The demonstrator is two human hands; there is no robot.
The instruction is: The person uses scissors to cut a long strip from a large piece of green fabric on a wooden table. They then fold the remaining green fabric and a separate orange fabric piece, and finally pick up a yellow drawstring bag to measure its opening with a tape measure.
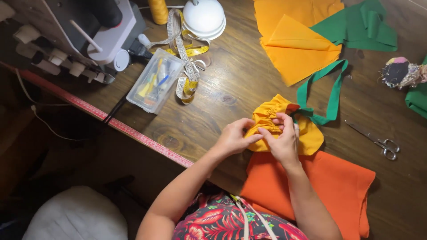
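Observation:
A small yellow gathered fabric piece point(311, 133) lies on the wooden table point(231, 84), with a green fabric strap point(331, 95) looping out from its upper right. My left hand point(233, 138) pinches the piece's ruffled left edge. My right hand point(284, 142) grips the gathered middle, fingers curled over the cloth. Both hands sit just above a folded orange cloth point(338, 186) at the table's near edge.
Scissors point(378, 140) lie to the right. Folded yellow cloth point(296, 49) and green cloth point(364, 26) lie at the back. A clear plastic box point(153, 82), a measuring tape point(187, 66), a white dome-shaped object point(204, 18) and a sewing machine point(84, 31) stand at the left. A pincushion point(400, 71) sits far right.

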